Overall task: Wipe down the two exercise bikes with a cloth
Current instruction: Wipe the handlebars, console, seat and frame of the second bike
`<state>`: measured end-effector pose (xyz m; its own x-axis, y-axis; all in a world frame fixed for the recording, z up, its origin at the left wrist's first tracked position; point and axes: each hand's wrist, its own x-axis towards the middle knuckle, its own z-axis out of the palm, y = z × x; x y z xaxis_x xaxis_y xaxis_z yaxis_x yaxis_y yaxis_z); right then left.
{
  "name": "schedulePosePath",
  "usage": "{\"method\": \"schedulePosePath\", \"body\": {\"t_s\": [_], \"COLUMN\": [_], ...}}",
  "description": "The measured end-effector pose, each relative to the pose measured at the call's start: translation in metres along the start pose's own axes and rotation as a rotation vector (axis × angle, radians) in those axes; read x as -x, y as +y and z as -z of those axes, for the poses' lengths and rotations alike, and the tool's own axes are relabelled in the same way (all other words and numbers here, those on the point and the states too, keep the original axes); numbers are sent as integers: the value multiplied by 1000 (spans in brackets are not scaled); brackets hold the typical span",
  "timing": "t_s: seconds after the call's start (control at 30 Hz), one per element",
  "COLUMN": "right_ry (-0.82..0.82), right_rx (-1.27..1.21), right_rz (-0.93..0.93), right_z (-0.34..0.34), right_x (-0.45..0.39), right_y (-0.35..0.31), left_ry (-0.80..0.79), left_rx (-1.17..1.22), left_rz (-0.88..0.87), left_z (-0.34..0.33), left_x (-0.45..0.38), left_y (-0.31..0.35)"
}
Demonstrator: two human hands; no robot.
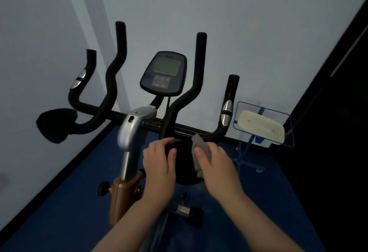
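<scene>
- Room: dim, with pale walls meeting in a corner at far left, a dark baseboard along their foot, and a blue floor. A dark panel closes the right side.
- Exercise bike: stands at centre, seen from above. Silver stem on a brown frame; black handlebar running left to right, with four upright black grips, the outer two carrying silver sensor bands.
- Console: mounted at the far side of the handlebar, grey screen blank, button rows below it.
- Black pad: at the left end of the bar; its function cannot be told.
- Left hand: fingers curled, tips resting on a black round part just below the handlebar; whether it grips that part cannot be told.
- Right hand: clasps the grey cloth, thumb pressing it against the same black part, just right of the left hand.
- Cloth position: upper corner touching or just under the handlebar, lower end hanging below the hand.
- Blue wire-frame stand: at right by the far wall, carrying a cream-coloured flat object.
- Black pedal: near the floor below the hands.
</scene>
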<state>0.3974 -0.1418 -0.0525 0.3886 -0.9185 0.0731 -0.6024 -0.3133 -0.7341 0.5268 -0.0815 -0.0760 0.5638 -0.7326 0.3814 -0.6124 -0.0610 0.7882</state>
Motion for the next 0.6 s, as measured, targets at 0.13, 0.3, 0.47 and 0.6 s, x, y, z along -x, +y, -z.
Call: {"method": "schedulePosePath", "body": {"t_s": [0.13, 0.3, 0.47, 0.6], "right_ry": [-178, -222, -284, -309], "right_rx": [224, 283, 359, 437], "right_rz": [25, 137, 153, 202], "right_z": [7, 1, 9, 3], "right_x": [-28, -51, -42, -61], "right_y": [-3, -19, -5, -29], "left_ry": [56, 71, 22, 12], "left_rx": [38, 9, 9, 18], "left_rz": [111, 110, 132, 172], "left_z": [-1, -1, -1, -3], "left_x": [12, 14, 18, 20], "left_y": [-6, -4, -2, 0]}}
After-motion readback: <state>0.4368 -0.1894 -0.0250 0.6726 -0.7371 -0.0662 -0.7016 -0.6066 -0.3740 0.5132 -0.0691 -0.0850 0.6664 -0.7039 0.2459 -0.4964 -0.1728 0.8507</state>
